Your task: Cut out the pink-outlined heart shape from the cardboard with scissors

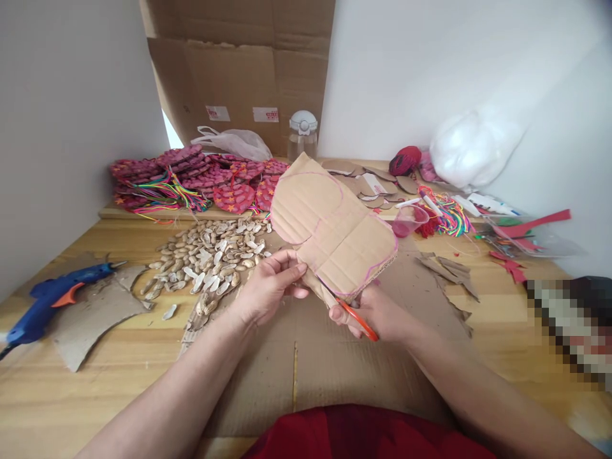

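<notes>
A piece of brown cardboard (335, 223) with a rounded outline drawn in pink marker is held up above the work surface. My left hand (275, 284) pinches its lower left edge between thumb and fingers. Closed round the orange handles of a pair of scissors (358, 320) is my right hand (377, 309), just below the cardboard. The blades are at the lower edge of the cardboard, mostly hidden by it. Under both hands lies a large flat cardboard sheet (344, 376) on the wooden table.
Peanut shells (215, 255) are heaped at left, near a blue glue gun (62, 293) and a cardboard scrap (95, 312). Pink decorated pieces (191, 172), a bottle (303, 134), a pink cup (410, 220), coloured cords (447, 213) and a white stuffed bag (473, 150) line the back.
</notes>
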`<state>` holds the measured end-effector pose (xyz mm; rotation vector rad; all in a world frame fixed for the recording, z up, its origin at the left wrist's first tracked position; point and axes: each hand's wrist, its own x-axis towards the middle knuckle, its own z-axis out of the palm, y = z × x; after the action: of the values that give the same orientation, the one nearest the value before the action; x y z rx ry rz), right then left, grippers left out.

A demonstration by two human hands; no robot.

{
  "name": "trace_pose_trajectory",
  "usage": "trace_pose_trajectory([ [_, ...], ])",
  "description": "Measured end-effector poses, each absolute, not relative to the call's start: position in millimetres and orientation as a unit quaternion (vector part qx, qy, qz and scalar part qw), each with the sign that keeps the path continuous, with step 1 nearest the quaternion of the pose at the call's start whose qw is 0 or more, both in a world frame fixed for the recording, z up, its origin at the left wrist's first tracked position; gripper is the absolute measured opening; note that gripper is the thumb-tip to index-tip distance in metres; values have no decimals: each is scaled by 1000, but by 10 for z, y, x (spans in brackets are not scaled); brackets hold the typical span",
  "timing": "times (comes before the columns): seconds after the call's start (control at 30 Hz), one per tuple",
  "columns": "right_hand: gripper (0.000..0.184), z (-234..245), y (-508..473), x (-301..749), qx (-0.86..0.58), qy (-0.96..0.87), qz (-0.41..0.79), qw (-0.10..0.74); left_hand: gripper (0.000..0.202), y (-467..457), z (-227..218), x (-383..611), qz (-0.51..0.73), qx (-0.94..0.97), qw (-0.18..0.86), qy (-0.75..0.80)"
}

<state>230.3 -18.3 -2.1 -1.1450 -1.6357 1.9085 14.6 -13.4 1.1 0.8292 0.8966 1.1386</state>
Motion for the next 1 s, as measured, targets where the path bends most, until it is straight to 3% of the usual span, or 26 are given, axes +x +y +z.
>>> trace_pose_trajectory([
  [0.53,41,66,-216,2262,-403,-607,653,206,32,-138,2,174,505,368,663,412],
  [1.0,48,74,-177,2359,-398,-611,672,129,36,-76,54,114,575,306,642,405],
])
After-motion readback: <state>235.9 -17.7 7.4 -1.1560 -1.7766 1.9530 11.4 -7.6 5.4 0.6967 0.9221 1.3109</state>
